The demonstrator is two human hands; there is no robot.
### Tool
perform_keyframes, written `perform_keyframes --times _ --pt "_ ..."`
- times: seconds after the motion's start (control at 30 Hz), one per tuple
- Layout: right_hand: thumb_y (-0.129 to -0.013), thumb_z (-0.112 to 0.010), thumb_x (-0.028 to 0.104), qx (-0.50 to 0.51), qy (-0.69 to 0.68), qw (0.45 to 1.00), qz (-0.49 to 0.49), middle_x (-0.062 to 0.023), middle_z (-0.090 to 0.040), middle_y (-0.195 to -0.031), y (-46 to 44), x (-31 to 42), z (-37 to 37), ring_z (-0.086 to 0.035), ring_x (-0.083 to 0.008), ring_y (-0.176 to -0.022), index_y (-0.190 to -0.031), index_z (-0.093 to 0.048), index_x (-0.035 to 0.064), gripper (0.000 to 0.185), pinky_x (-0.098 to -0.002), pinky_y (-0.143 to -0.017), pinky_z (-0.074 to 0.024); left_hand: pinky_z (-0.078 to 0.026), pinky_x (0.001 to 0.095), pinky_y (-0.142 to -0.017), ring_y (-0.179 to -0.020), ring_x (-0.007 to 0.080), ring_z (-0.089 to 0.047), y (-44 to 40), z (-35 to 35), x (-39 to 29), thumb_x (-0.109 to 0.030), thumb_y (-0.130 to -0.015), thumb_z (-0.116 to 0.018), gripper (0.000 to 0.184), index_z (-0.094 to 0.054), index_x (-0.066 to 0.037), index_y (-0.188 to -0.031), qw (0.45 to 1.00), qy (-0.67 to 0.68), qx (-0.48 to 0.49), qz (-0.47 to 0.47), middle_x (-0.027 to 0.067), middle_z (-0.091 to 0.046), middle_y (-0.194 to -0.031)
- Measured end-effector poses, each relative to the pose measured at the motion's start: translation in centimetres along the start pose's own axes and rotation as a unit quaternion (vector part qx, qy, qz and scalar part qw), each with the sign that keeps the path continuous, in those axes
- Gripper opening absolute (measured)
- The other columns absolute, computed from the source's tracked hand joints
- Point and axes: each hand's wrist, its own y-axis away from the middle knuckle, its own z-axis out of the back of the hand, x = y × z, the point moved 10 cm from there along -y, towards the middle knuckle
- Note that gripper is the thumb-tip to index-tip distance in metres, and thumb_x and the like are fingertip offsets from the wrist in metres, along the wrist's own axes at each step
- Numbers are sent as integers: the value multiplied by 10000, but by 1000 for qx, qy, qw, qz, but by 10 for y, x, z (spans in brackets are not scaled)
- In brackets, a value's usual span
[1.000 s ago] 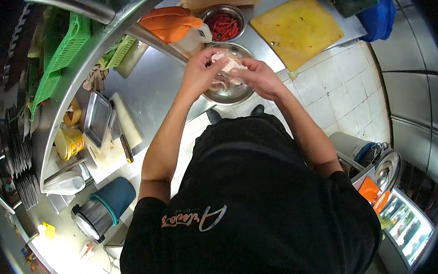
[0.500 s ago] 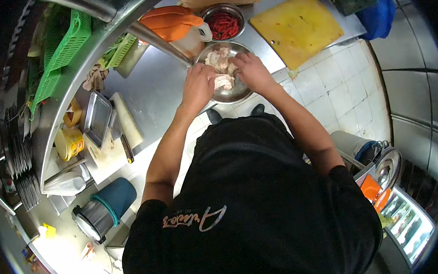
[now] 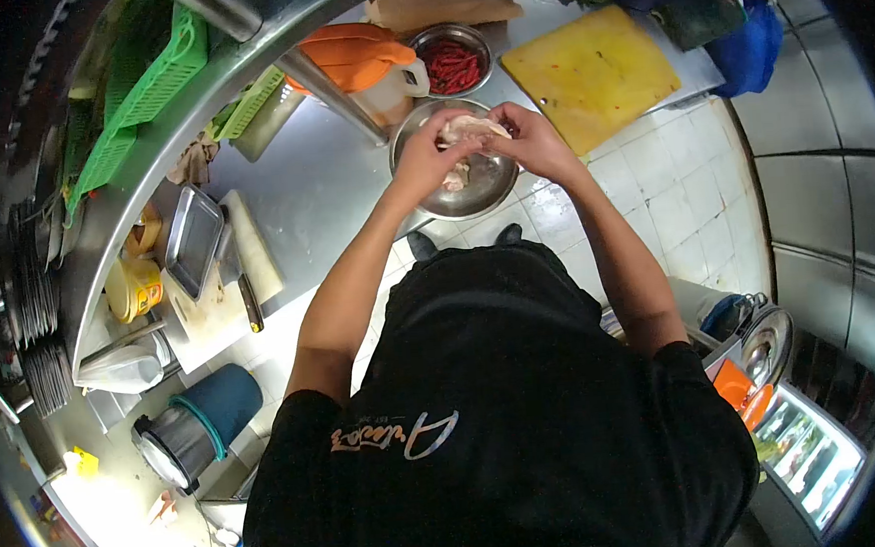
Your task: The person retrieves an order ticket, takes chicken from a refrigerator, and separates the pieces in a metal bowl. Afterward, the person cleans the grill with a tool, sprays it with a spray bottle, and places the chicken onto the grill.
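Observation:
Over a round metal bowl, my left hand and my right hand hold a pale piece of raw meat between them. The fingers of both hands are closed on its two ends. Another pale piece lies in the bowl below the hands. Just behind stands a smaller metal bowl of red chillies. The fingers hide part of the held piece.
A yellow cutting board lies at the right. Left of the bowls are an orange-lidded container and a metal post. Further left are a metal tray, a knife and a green basket.
Half a second ago both hands were down in the bowl, apart, over several pieces. Now they are closer together and raised, with one piece held between them. The view has shifted slightly.

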Motion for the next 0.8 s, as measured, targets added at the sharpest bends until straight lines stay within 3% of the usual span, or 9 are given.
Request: perform_keyframes --times 0.07,0.17,0.3,0.4,0.5,0.6,0.73,0.8 --pt "-810 -781 204 -25 -28 999 24 -11 -546 -790 7 17 4 -495 -83 -716 -934 -538 29 324 -263 -624 -439 -567 249 -713 -905 117 -644 -1 -1 9 -134 -900 -684 372 -554 -41 -1236 991 119 8 60 75 -634 -1091" --pt "-798 -788 202 -66 72 992 79 -28 -528 -781 18 45 12 -475 -106 -689 -917 -526 38 331 -272 -614 -431 -564 257 -727 -893 134 -650 -1 -5 5 -105 -899 -675 349 -554 -19 -1216 958 276 0 76 80 -640 -1079" --pt "-757 -811 175 -85 148 981 96 -48 -489 -747 24 55 11 -469 -151 -662 -869 -500 40 357 -297 -622 -437 -557 263 -746 -897 135 -646 -4 -5 -1 -88 -900 -671 323 -555 6 -1187 955 285 11 83 92 -646 -1076" --pt "-755 -818 173 -40 132 988 68 -39 -517 -812 25 54 10 -519 -151 -732 -944 -513 55 378 -294 -671 -478 -546 260 -754 -890 129 -644 -5 1 -11 -87 -902 -671 306 -562 13 -1169 965 255 3 59 94 -653 -1061" --pt "-778 -805 193 -21 -126 989 79 -91 -615 -1012 27 48 9 -622 -213 -940 -1116 -531 43 461 -339 -809 -501 -534 254 -752 -879 117 -638 -5 10 -21 -88 -898 -676 283 -572 14 -1141 973 226 -28 39 84 -661 -1029" --pt "-835 -754 134 -19 -286 958 -11 -61 -580 -1117 29 38 3 -587 -179 -1050 -1257 -465 46 519 -320 -901 -504 -521 246 -751 -866 104 -633 -7 14 -26 -87 -888 -684 253 -585 13 -1098 976 208 -47 42 72 -668 -990" --pt "-845 -745 140 9 -256 964 64 -101 -598 -1152 20 41 -15 -600 -172 -1024 -1247 -482 -12 504 -315 -892 -504 -514 247 -761 -860 107 -629 -9 12 -26 -83 -874 -697 249 -587 3 -1080 959 264 -59 82 75 -666 -993" --pt "-831 -756 144 5 -331 943 19 -104 -605 -1146 15 28 -21 -605 -163 -999 -1234 -494 -14 505 -306 -854 -517 -511 251 -763 -876 107 -623 -13 9 -18 -86 -862 -711 261 -585 -7 -1077 948 300 -56 91 78 -659 -1016"
